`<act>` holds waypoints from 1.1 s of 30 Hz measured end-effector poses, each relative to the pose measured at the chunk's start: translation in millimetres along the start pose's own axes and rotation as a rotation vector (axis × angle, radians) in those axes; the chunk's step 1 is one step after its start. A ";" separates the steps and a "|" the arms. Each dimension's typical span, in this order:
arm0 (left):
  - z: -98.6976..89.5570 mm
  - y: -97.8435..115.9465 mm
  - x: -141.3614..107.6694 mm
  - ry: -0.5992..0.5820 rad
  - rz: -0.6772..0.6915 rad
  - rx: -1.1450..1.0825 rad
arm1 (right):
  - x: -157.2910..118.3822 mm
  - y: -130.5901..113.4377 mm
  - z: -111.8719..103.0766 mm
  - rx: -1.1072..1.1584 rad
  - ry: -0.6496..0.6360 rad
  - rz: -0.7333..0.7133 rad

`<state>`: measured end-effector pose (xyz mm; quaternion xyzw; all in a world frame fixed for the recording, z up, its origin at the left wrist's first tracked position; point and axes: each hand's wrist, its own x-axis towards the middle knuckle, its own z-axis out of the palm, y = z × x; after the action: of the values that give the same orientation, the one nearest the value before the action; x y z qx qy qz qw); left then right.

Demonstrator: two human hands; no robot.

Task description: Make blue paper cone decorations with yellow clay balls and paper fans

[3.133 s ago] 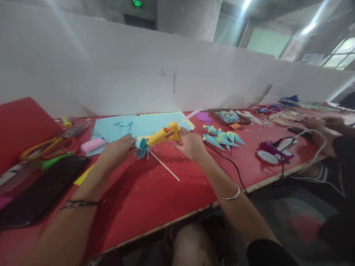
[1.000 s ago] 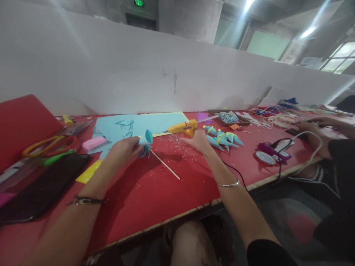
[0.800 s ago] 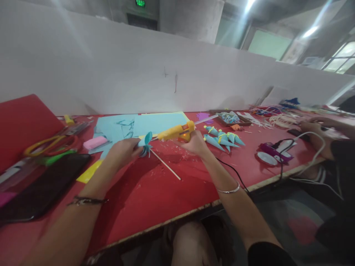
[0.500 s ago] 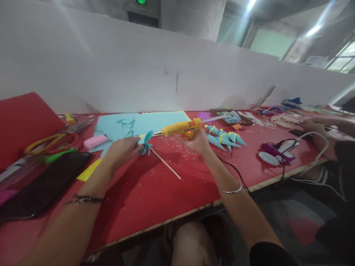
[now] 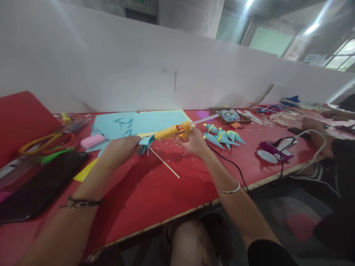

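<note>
My left hand [image 5: 123, 149] is closed on a curled light-blue paper piece [image 5: 146, 141], held above the red table [image 5: 133, 207]. Wrapped round the handle of a yellow hot glue gun [image 5: 172, 132] is my right hand [image 5: 194, 142]. The gun points left, and its tip is hidden at the paper's edge. A clear glue stick [image 5: 205, 119] juts from its back end. Below the paper lies a thin wooden stick [image 5: 166, 164], its far end close to the paper; I cannot tell whether they touch. Blue paper cones [image 5: 223, 136] with yellow trim lie right of my right hand.
Blue paper sheets [image 5: 161, 120] lie at the back. At left are scissors [image 5: 59, 144], a pink eraser-like block [image 5: 93, 140] and a dark phone [image 5: 44, 184]. A black cord [image 5: 233, 162] runs off the front edge. At right are a purple device [image 5: 277, 151] and another person's hand [image 5: 313, 127].
The glue gun has moved left with my right hand, and its tip has come up to the blue paper. My left hand keeps its hold on the paper.
</note>
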<state>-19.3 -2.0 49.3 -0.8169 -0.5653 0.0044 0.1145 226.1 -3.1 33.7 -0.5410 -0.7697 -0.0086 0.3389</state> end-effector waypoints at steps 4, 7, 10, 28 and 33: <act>3.0 -1.5 1.5 -0.010 0.002 0.009 | 0.5 3.2 -1.2 -0.092 0.019 0.008; 6.6 -3.6 3.4 -0.010 0.009 0.034 | 0.7 4.4 -3.7 -0.144 0.017 0.011; 8.3 -5.1 4.0 0.000 0.012 0.056 | 0.8 4.6 -5.9 -0.163 0.013 0.001; 2.4 4.0 3.7 -0.028 0.025 0.021 | -2.8 -10.6 -3.0 -0.120 0.105 -0.031; -0.7 4.7 3.0 -0.035 0.030 -0.006 | -4.1 -17.3 -6.0 -0.046 0.037 -0.091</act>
<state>-13.8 -0.8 49.4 -0.8253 -0.5551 0.0190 0.1021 215.4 -15.9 42.3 -0.5128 -0.7866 -0.0516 0.3400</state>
